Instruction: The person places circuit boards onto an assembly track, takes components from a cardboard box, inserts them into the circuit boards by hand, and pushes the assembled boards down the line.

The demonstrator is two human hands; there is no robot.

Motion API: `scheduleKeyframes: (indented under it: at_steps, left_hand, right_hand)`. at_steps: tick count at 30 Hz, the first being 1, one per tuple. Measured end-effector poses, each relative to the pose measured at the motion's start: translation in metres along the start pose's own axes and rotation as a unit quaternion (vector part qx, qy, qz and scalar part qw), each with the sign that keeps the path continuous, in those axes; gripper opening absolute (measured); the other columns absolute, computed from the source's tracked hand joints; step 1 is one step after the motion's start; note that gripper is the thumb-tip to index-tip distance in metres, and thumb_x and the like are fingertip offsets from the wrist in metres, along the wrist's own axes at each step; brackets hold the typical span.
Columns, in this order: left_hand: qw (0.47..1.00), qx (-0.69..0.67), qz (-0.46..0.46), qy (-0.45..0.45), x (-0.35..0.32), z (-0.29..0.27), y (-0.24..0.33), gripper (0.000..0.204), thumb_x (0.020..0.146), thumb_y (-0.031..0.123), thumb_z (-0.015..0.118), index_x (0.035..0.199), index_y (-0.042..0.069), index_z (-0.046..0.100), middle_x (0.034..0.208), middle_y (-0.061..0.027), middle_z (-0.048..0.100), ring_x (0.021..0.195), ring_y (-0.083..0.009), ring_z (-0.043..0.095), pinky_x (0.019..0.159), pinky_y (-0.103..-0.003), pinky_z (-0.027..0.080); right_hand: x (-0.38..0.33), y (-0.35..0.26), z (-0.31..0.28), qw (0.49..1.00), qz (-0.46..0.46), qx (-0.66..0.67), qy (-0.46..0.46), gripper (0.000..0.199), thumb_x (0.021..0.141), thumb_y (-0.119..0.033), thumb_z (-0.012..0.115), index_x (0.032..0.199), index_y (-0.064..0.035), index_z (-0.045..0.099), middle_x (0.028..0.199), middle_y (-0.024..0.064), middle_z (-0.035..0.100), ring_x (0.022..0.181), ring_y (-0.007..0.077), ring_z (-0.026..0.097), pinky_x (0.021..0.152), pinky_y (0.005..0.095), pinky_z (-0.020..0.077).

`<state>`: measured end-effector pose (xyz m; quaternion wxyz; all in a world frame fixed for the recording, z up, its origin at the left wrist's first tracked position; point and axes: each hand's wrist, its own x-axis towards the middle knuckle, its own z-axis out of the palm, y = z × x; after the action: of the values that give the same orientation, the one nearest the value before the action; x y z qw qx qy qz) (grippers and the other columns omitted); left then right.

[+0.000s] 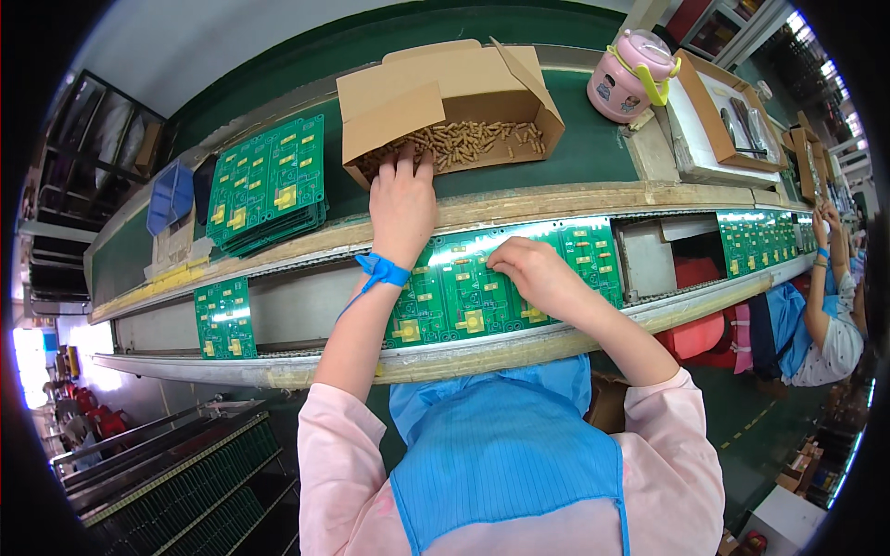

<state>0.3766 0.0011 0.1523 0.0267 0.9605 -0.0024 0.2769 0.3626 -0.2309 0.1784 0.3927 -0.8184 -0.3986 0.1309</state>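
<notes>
My left hand, with a blue strap around the wrist, reaches over the near edge of an open cardboard box. Its fingers are stretched out and slightly apart, with the tips down among many small tan cylindrical components. My right hand is closed in a pinch just over a green circuit board panel on the rail line. Whatever lies between its fingertips is too small to make out. Yellow blocks and a few small tan parts sit on the panel.
A stack of green boards stands left of the box, near a blue bin. A pink container and a shallow carton stand to the right. More boards rest along the rails. Another person works at far right.
</notes>
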Motion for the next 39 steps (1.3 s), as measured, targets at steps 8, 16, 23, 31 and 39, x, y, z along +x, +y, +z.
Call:
scheduleKeyframes:
  at_steps: [8,16,23,31,39]
  left_hand:
    - [0.999,-0.024,-0.003,-0.03,-0.004,-0.018,0.002,0.017,0.077,0.01,0.064,0.092,0.006,0.068,0.096,-0.0086,0.06,0.096,-0.0273,0.055,0.081,-0.038,0.049]
    - [0.996,-0.085,0.008,-0.022,-0.009,-0.025,0.004,0.014,0.075,0.006,0.066,0.088,0.002,0.073,0.093,-0.0091,0.059,0.092,-0.0279,0.055,0.079,-0.039,0.05]
    - [0.993,-0.093,-0.056,-0.051,-0.005,-0.028,0.013,0.01,0.075,0.007,0.067,0.077,-0.001,0.072,0.087,-0.0119,0.06,0.088,-0.03,0.055,0.078,-0.04,0.05]
    - [0.987,-0.134,-0.052,-0.072,-0.013,-0.03,0.008,0.009,0.082,0.0,0.061,0.087,-0.003,0.067,0.091,-0.019,0.061,0.093,-0.0358,0.057,0.08,-0.043,0.05]
    - [0.954,-0.283,-0.076,-0.062,-0.045,-0.065,-0.013,0.014,0.085,0.002,0.063,0.098,-0.002,0.068,0.092,-0.0183,0.064,0.089,-0.0375,0.06,0.079,-0.042,0.049]
  right_hand:
    - [-0.001,0.001,0.006,0.999,0.021,-0.006,0.026,0.01,0.088,-0.003,0.063,0.094,0.0009,0.069,0.095,0.0141,0.067,0.088,0.0319,0.066,0.08,0.0385,0.0534]
    - [-0.001,0.001,0.007,0.999,0.021,-0.005,0.035,0.011,0.088,-0.003,0.064,0.096,0.0004,0.07,0.092,0.014,0.067,0.088,0.0317,0.066,0.079,0.0376,0.0535]
    - [-0.004,-0.001,0.014,0.999,0.0,-0.033,0.038,0.011,0.086,-0.002,0.064,0.096,-0.0008,0.07,0.094,0.0128,0.064,0.086,0.0311,0.066,0.076,0.0386,0.0542]
    - [-0.008,-0.003,0.021,0.99,-0.008,-0.14,0.03,0.008,0.087,-0.006,0.063,0.095,-0.0056,0.062,0.095,0.0095,0.062,0.084,0.0316,0.066,0.069,0.041,0.0548]
    - [-0.003,-0.02,0.019,0.974,0.012,-0.224,0.005,0.008,0.086,-0.004,0.06,0.094,-0.0052,0.063,0.096,0.0095,0.063,0.084,0.0319,0.066,0.07,0.0419,0.0544]
